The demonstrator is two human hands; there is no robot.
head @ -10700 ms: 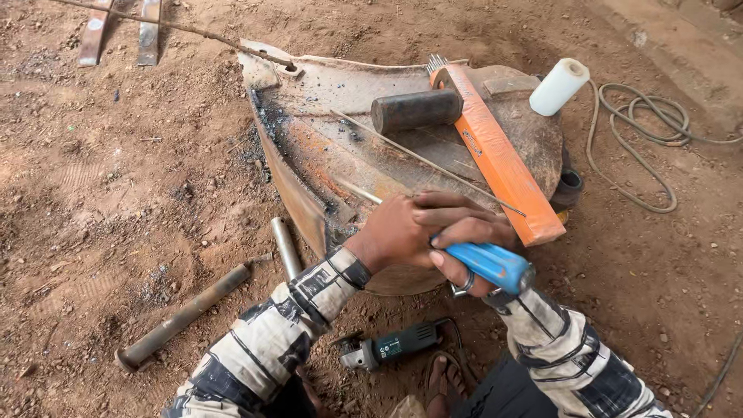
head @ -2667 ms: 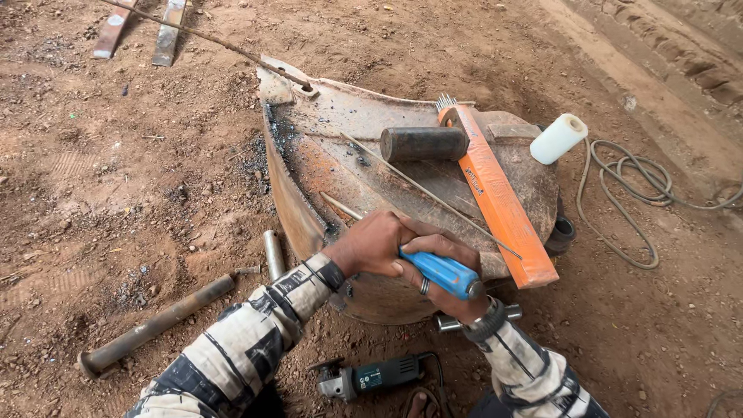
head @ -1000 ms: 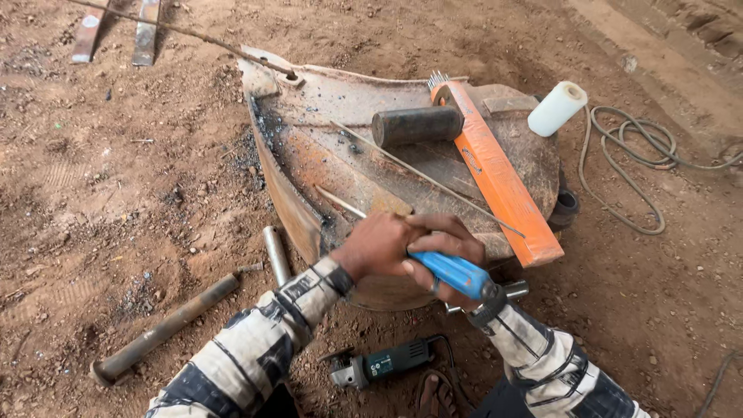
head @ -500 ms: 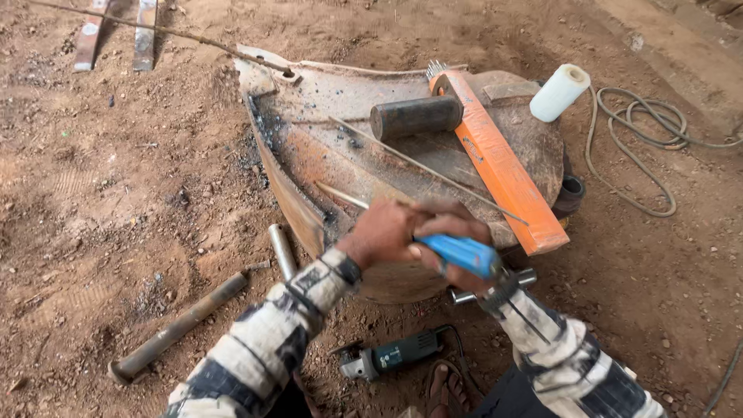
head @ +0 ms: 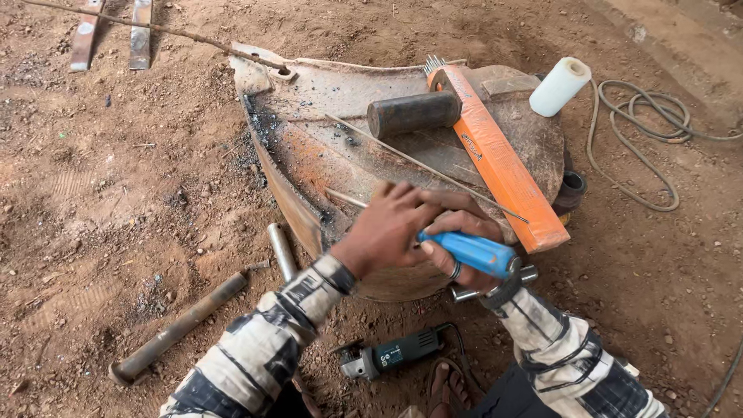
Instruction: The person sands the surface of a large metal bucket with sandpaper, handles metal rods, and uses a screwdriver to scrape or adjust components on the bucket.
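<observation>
Right hand [head: 464, 251]: fingers wrapping tight around the blue handle [head: 470, 252] of a tool; the grip is pressed closed on it. The working end is hiding under the hands, so the tool's kind cannot be told.
Left hand [head: 391, 224]: lying over the right one, fingers curling down at the near edge of the rusty metal piece [head: 340, 155]; whether its grip is pinching anything cannot be told.
Blue-handled tool, place: sitting at the near edge of the metal piece, handle pointing toward the person's right.
Carrier: the rusty curved metal piece is resting on bare dirt ground [head: 116, 193], serving as the worktop.
On it: a dark hammer head [head: 412, 114] and a long orange bar [head: 499, 159] are lying across the far-right part; a thin rod [head: 426, 166] is running diagonally beneath them.
Around: a white roll [head: 559, 86] and a coiled cable [head: 642, 139] are lying off the far-right edge; an angle grinder [head: 391, 358] is lying on the ground near the person's feet; a pipe [head: 182, 329] is lying to the near left.
Step in hand (judged): both hands appear to be bearing the tool against the near edge of the metal.
Next move calls for (judged): a firm two-handed hold and steady pressure, keeping the tool from slipping off the edge.
</observation>
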